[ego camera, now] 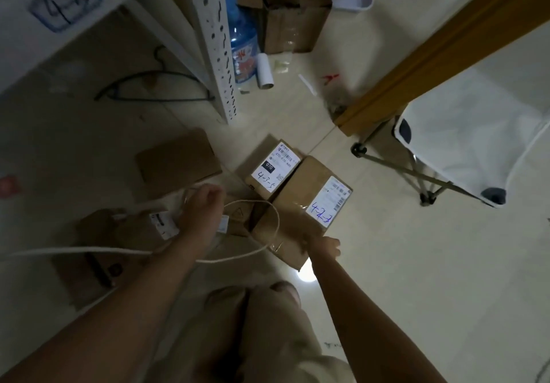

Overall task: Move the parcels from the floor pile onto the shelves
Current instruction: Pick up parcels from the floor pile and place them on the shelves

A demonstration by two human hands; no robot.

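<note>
Several brown cardboard parcels lie in a pile on the floor. My right hand [323, 246] grips the near edge of the largest parcel [297, 204], whose white label reads 4-2-3. A smaller parcel [272, 167] labelled 4-3-5 lies against its far side. My left hand [202, 207] reaches down over the dim parcels on the left [140, 228], fingers curled; what it holds is blurred. A flat brown parcel [177, 161] lies farther back. The white shelf upright [218, 43] stands behind, with a shelf board tagged 4-3 [64, 3] at top left.
A white cord [268, 213] loops over the pile and my left arm. A blue water bottle [242, 52], a paper roll [265, 70] and an open carton [294, 22] stand behind the upright. A folding chair [458, 150] and a wooden post [440, 52] are at right. A hanger [154, 88] lies under the shelf.
</note>
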